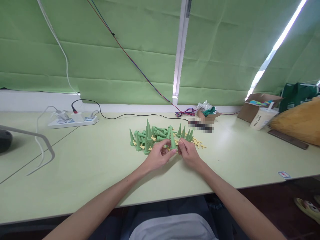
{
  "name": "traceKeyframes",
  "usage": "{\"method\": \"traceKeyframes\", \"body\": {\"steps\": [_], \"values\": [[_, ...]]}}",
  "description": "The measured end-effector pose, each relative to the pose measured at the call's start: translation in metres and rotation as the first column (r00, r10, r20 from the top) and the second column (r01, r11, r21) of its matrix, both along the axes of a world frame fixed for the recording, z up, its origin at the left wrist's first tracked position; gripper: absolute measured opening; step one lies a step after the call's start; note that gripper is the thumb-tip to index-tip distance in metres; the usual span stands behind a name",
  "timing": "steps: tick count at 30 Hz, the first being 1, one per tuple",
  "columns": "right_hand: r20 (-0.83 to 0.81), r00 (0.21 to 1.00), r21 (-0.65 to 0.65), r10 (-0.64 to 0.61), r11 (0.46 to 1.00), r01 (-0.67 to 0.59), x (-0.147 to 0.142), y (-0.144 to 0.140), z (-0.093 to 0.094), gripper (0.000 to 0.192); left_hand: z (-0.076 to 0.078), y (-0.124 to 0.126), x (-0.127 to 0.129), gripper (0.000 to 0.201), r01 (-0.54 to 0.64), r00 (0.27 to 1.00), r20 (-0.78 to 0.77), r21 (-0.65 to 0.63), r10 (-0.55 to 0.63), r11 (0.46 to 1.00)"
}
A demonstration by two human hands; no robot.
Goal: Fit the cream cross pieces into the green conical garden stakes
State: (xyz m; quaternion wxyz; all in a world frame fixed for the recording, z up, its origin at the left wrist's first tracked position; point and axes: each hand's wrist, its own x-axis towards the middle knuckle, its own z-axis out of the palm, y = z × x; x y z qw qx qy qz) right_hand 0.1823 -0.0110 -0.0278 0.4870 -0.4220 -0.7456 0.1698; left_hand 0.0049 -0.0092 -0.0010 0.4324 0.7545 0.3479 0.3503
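A heap of green cone-shaped plastic spikes (150, 135) lies on the pale green table (87, 166), with small yellow cross-shaped pieces (198, 143) mixed in at its right side. My left hand (158, 155) grips one green spike (172, 141), holding it upright just in front of the heap. My right hand (188, 154) is close beside it, fingertips pinched together at the spike's base; what they pinch is too small to tell.
A white power strip (73, 121) with plugs and cables sits at the back left. A grey stand (37, 143) reaches in from the left. Cardboard boxes (257, 105), a paper cup (262, 118) and a yellow-brown bag (297, 125) stand at the right. Coloured wires (185, 112) hang from above.
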Motion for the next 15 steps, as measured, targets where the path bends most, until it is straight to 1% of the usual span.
{"method": "traceKeyframes", "body": {"steps": [9, 15], "values": [[0.024, 0.999, 0.012, -0.022, 1.0, 0.022, -0.0005, -0.0011, 0.0014, 0.041, -0.0014, -0.0021, 0.0012, 0.032, -0.058, 0.997, -0.048, 0.051, 0.061, 0.997], [0.032, 0.999, 0.034, -0.031, 0.999, 0.03, -0.0005, -0.0002, 0.0009, 0.041, -0.004, 0.0004, 0.0004, 0.043, -0.081, 0.993, -0.082, 0.088, 0.088, 0.993]]}}
